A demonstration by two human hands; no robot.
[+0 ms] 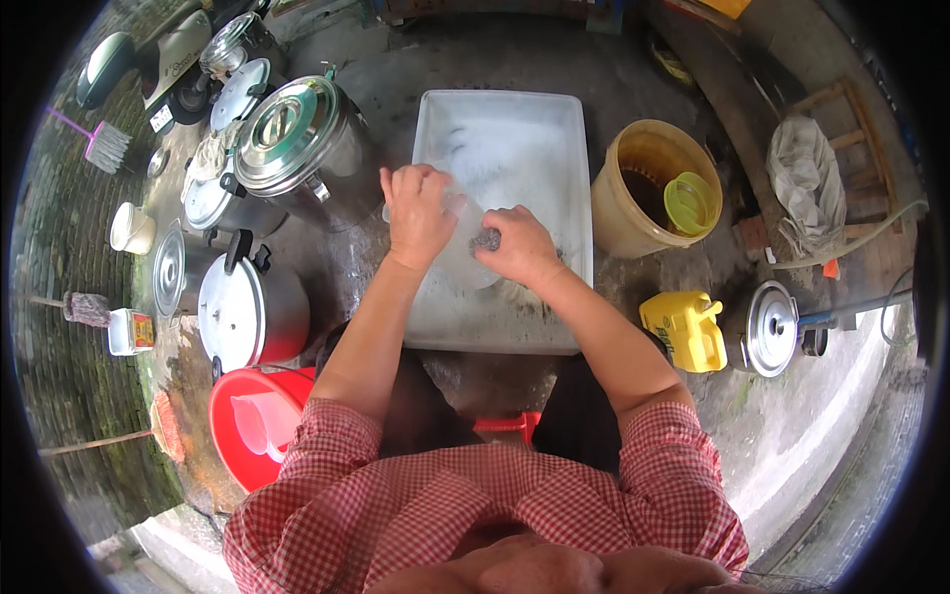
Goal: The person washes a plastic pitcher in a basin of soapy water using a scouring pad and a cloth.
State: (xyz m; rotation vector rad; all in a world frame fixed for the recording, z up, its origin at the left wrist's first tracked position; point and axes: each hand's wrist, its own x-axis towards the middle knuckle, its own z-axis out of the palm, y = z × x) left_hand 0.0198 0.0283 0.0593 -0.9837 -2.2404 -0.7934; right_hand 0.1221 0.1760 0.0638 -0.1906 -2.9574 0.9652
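A large shallow white plastic tub (534, 141) lies on the floor before me, with cloudy wet patches and dark specks inside. Over its left half, my left hand (418, 215) grips a translucent plastic piece (466, 256), perhaps a container or lid; its full shape is blurred. My right hand (522, 247) is closed around a grey scouring pad (486, 241), apparently steel wool, held against the plastic piece. A pale, soft-looking thing (523, 293) lies in the tub below my right wrist, partly covered by it.
Left stand a lidded steel pot (289, 134), pressure cookers (231, 310) and a red bucket (223, 423) holding a pink jug (256, 423). To the right are a beige bucket (608, 200) with dark liquid and a green plastic container (690, 204), a yellow jug (683, 327) and a lidded pot (772, 329).
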